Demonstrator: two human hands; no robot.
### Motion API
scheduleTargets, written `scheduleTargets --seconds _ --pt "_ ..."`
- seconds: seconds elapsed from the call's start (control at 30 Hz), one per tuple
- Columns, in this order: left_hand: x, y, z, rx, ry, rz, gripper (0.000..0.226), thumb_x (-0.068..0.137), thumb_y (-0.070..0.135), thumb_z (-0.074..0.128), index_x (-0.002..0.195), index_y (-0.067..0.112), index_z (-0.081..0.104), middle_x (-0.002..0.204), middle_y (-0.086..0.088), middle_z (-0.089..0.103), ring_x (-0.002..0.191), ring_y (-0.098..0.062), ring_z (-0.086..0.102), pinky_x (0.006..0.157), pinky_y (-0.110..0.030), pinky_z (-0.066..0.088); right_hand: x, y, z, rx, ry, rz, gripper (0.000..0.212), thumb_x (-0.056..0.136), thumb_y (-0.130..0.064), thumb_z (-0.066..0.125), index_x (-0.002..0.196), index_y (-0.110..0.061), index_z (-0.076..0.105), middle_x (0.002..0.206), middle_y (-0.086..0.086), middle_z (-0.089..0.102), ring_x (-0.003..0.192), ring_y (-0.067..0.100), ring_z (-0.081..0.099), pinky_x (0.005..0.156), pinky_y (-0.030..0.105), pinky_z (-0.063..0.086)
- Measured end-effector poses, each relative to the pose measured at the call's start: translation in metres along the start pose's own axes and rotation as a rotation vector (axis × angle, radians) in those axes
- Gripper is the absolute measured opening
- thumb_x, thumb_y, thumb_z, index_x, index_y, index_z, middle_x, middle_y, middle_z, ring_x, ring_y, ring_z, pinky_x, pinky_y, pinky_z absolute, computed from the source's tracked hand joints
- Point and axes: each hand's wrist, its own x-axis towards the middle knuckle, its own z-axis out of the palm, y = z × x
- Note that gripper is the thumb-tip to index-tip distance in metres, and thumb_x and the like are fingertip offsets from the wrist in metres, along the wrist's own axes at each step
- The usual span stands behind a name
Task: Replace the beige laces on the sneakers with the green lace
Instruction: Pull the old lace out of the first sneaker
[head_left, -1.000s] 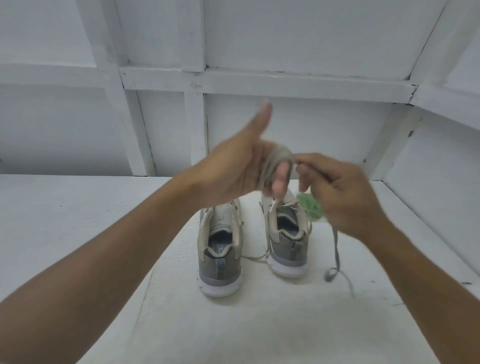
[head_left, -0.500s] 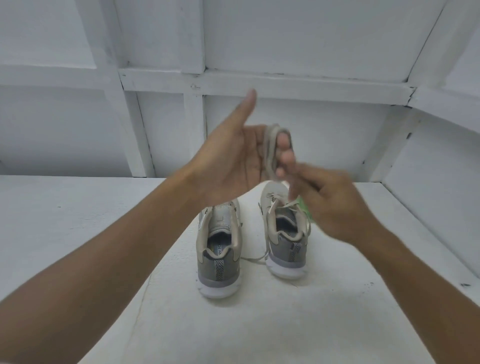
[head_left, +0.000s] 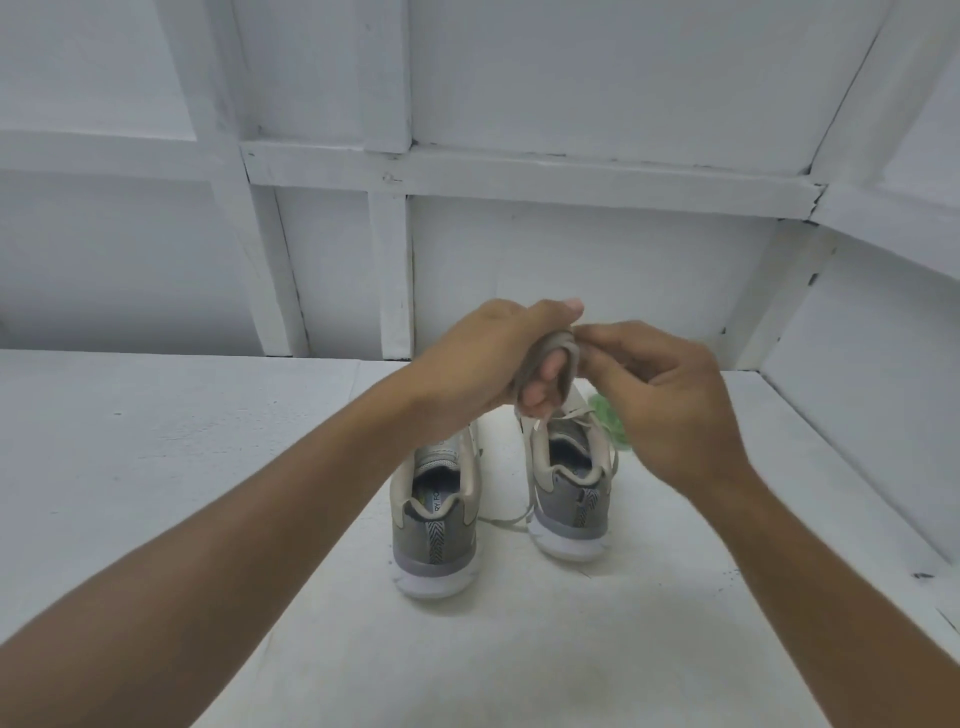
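**Beige lace wound round the left fingers, above the sneakers**

A white table (head_left: 156, 467) fills the lower half of the frame, and a white panelled wall (head_left: 571, 104) fills the upper half. Both forearms reach in from the bottom corners and meet at the centre.

The left hand (head_left: 483, 358) has its fingers curled together, with the thumb laid across the top. The right hand (head_left: 670, 395) is just beside it, its thumb and forefinger pinching the top of the coil.

Two grey and beige sneakers stand heel-toward-camera on the table below the hands: one lower centre-left (head_left: 436, 525), one centre-right (head_left: 571, 499).

The beige lace (head_left: 558, 345) is looped several times round the left fingers. A loose strand (head_left: 506, 522) lies on the table between the heels.

The green lace (head_left: 605, 415) lies bunched on the table right of the centre-right sneaker, partly hidden by the right hand.
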Motion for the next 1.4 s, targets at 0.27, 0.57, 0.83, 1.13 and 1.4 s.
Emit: scheduleTargets --seconds 0.27,0.57,0.83,1.13,1.4 --pt "0.004 -0.006 0.001 -0.143 0.061 -0.015 0.052 0.100 0.026 0.040 0.052 0.008 0.040 0.043 -0.010 0.039 0.047 -0.022 0.039 0.054 -0.027 0.039 -0.014 -0.007 0.008 0.257 -0.125 0.033 0.019 0.093 0.001 0.056 0.105 0.000 0.070 0.080 0.005 0.072 0.077 0.020 0.069 0.081 0.027 0.054" --pt "0.008 -0.009 0.011 -0.102 0.131 0.000 0.053 0.099 0.023 0.043 0.049 0.008 0.042 0.046 -0.012 0.044 0.049 -0.024 0.046 0.058 -0.027 0.044 -0.018 0.010 0.017 0.269 0.169 0.046 0.017 0.088 -0.002 0.065 0.099 -0.009 0.076 0.079 0.010 0.073 0.074 0.029 0.069 0.080 0.042 0.056" --pt "0.022 -0.023 0.027 0.281 0.493 0.050 0.036 0.097 0.039 0.049 0.075 0.012 0.058 0.070 0.002 0.062 0.068 -0.014 0.062 0.068 -0.029 0.051 -0.019 0.029 0.015 0.187 0.336 0.089 0.018 0.087 -0.008 0.069 0.096 -0.023 0.075 0.094 0.000 0.075 0.094 0.021 0.070 0.087 0.036 0.055" --pt "0.036 -0.067 0.031 0.242 0.499 -0.147 0.025 0.098 0.035 0.045 0.115 0.021 0.057 0.114 0.008 0.060 0.098 -0.007 0.056 0.079 -0.023 0.042 -0.026 0.070 -0.044 -0.013 0.364 0.325 0.015 0.088 -0.010 0.069 0.091 -0.024 0.075 0.083 -0.005 0.075 0.082 0.015 0.071 0.077 0.030 0.058" --pt "0.035 -0.120 0.063 0.177 0.559 -0.306 0.044 0.101 0.029 0.036 0.143 0.018 0.035 0.132 -0.003 0.053 0.108 -0.019 0.050 0.090 -0.033 0.041 -0.058 0.164 -0.074 -0.365 0.229 0.695 0.009 0.087 -0.013 0.070 0.085 -0.021 0.075 0.081 -0.002 0.073 0.082 0.019 0.070 0.072 0.028 0.055"
